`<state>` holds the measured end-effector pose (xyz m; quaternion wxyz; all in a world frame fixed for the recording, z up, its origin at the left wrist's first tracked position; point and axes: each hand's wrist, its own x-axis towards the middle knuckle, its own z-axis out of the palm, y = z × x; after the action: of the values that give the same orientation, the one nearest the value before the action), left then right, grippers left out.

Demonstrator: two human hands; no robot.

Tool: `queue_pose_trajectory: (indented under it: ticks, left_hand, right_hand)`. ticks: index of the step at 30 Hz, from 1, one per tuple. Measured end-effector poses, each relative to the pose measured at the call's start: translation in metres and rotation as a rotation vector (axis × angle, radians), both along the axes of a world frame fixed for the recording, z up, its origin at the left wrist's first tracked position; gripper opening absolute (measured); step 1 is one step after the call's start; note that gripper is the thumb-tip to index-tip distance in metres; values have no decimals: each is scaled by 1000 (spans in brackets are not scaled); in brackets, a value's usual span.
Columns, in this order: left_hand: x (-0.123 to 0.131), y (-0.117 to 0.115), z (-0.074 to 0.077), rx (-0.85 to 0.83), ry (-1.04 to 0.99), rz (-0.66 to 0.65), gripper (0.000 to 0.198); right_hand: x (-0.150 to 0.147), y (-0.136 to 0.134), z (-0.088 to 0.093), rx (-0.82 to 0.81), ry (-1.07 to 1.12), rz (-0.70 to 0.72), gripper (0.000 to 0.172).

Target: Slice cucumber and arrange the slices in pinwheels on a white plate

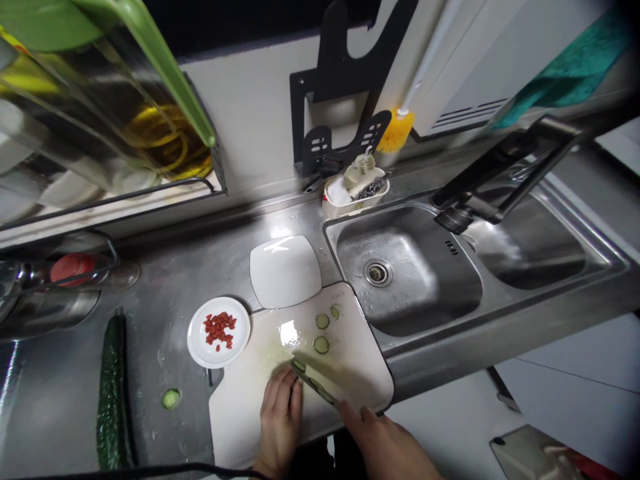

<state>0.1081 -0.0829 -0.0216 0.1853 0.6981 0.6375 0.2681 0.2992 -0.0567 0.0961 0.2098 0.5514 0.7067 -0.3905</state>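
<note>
Knife [307,377], gripped by the right hand [383,440], carries cucumber slices [325,395] beside the left hand [279,408], whose hold I cannot determine.

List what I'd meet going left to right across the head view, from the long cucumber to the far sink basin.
Long cucumber → small cucumber piece on the counter → round plate of red bits → left hand → two round slices on the board → right hand → right-hand sink basin.

I have open counter [155,333] between the long cucumber [112,400] and the cutting board [235,413], save one slice [171,399]. Ahead of my left hand [280,403], the square plate [285,273] and round plate [195,339] obstruct.
</note>
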Motion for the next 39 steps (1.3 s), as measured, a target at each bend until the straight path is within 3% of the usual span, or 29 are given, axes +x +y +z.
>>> queue_pose_trajectory:
  ticks: [16,33,39]
  left_hand:
    - [-2,0,-2,39,49,-62,23]
    - [3,2,4,-25,-21,-3,20]
    - [3,4,5,-11,-34,-14,23]
  right_hand:
    - [-9,4,-3,4,27,-44,53]
    - [-21,8,-17,21,10,-52,46]
    - [-26,5,-33,54,30,-59,43]
